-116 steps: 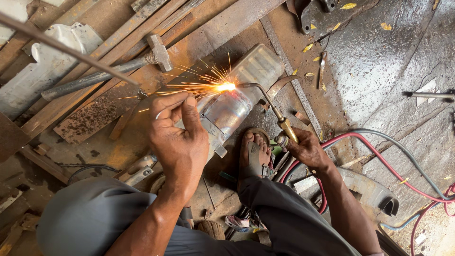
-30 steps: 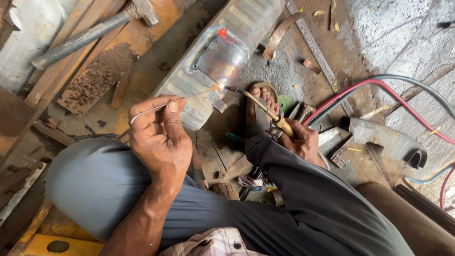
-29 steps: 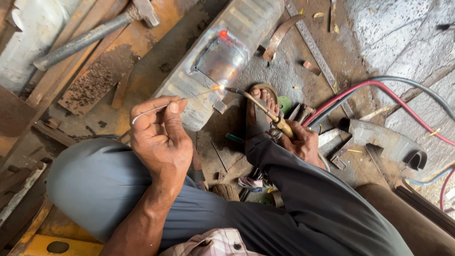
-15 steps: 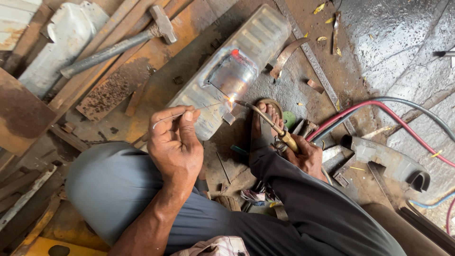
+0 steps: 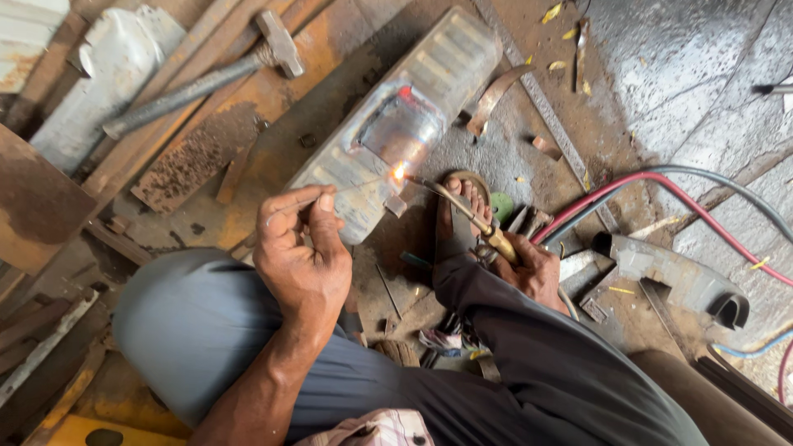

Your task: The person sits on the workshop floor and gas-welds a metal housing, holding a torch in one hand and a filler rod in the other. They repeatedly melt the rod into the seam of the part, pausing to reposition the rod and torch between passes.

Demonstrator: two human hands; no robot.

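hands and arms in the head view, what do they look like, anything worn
Both are bare: no gloves, rings or watch show. The left hand and its forearm have no sleeve. The right hand is mostly hidden behind the knee of the grey trousers.

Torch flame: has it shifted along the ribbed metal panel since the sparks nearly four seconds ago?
Cannot tell: the head camera moved. The flame stays at the ribbed metal panel's bulged section.

Torch work on a metal panel, seen from above.
L hand (image 5: 301,256) pinches filler rod (image 5: 351,188); R hand (image 5: 533,272) grips torch (image 5: 462,213), flame touching grey ribbed panel (image 5: 396,132); hammer (image 5: 206,78) far left.
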